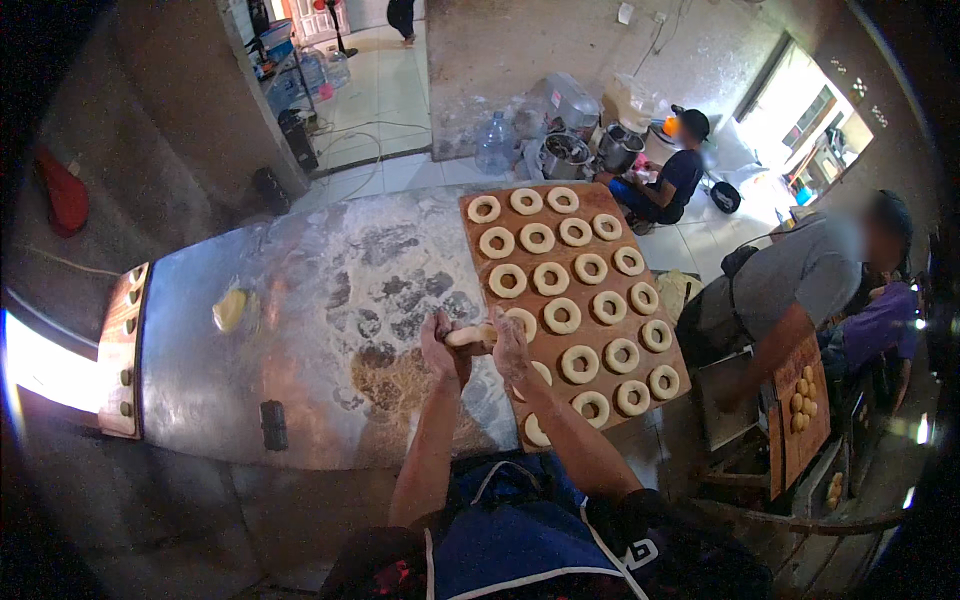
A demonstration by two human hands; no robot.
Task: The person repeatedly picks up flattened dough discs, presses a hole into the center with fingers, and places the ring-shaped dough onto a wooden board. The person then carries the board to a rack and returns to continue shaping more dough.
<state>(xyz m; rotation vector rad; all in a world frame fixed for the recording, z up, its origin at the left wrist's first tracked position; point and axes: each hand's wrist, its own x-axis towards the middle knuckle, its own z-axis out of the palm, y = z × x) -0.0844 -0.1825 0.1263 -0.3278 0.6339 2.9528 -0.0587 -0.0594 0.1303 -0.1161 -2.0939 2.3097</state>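
Note:
Between my two hands I hold a pale dough ring (466, 336), raised over the floured metal table (300, 300). My left hand (440, 348) is closed around its left side. On the other side, my right hand (510, 346) has its fingers wrapped at the ring's right end; part of the ring is hidden by both hands. Just right of my hands lies a wooden board (590, 335) bearing several rows of dough rings, one of them a ring (561, 316) near its middle. My right wrist covers part of the board's left column.
A lump of yellowish dough (230, 310) and a dark block-shaped object (273, 425) sit on the table's left half. Another board (125, 350) stands at the left end. At right, a person in grey (790, 275) leans by a board of dough balls (805, 400). Another person (672, 180) sits low behind.

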